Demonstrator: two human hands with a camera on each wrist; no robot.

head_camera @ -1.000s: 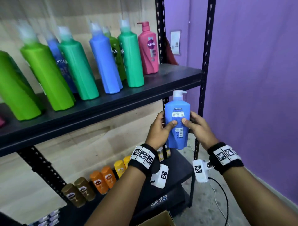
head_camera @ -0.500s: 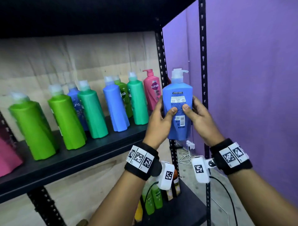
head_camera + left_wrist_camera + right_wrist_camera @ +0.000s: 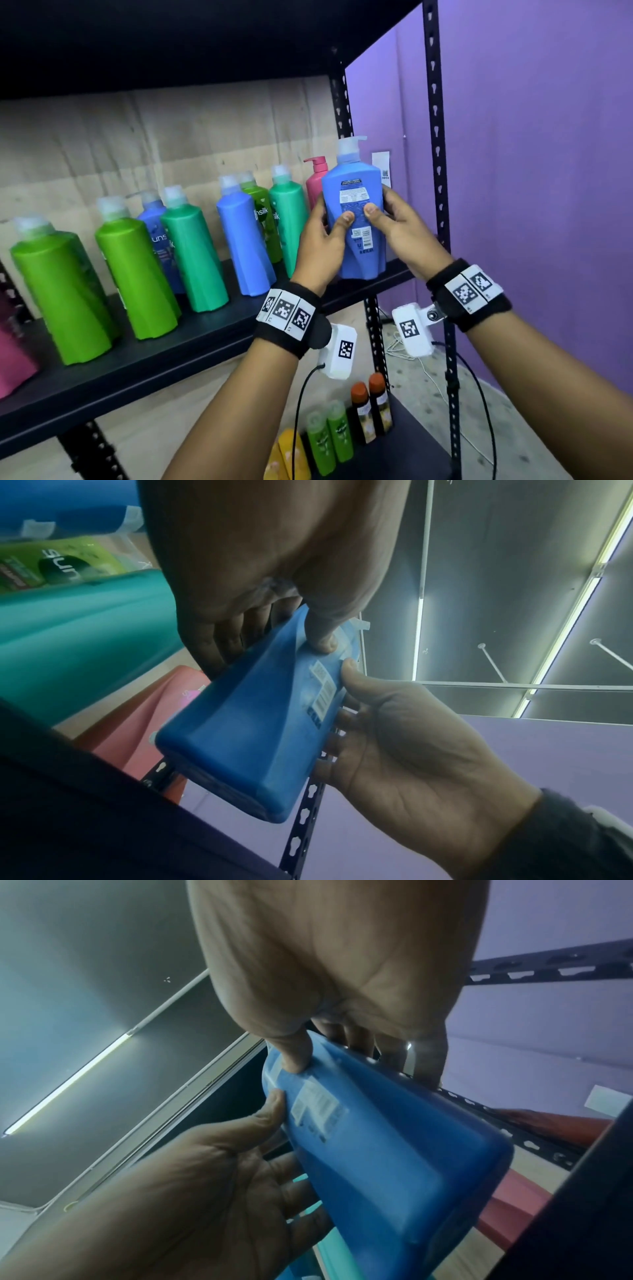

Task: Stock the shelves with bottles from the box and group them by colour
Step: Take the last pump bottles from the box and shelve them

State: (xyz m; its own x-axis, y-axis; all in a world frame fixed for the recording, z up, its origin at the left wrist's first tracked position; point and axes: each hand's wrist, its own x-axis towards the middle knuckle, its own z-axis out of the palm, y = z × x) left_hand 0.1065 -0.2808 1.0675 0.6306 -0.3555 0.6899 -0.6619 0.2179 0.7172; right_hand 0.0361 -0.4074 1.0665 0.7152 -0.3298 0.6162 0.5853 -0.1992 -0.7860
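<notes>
A blue pump bottle [image 3: 356,219] with a white label is upright at the right end of the black shelf [image 3: 212,339], its base just over the shelf edge. My left hand [image 3: 325,240] grips its left side and my right hand [image 3: 394,226] its right side, both thumbs on the label. The left wrist view shows the blue bottle [image 3: 253,723] from below with both hands round it; so does the right wrist view, blue bottle [image 3: 377,1145]. Behind it stands a pink pump bottle [image 3: 315,185]. No box is in view.
Along the shelf stand green bottles [image 3: 137,274], teal bottles [image 3: 191,250] and blue bottles [image 3: 243,240], mixed. A pink bottle [image 3: 13,359] is at the far left. Small green and orange bottles [image 3: 346,428] sit on the lower shelf. Black uprights [image 3: 438,171] and a purple wall [image 3: 548,171] close the right side.
Both hands have lifted the blue bottle from below the shelf up to shelf level and moved it in towards the shelf's right end.
</notes>
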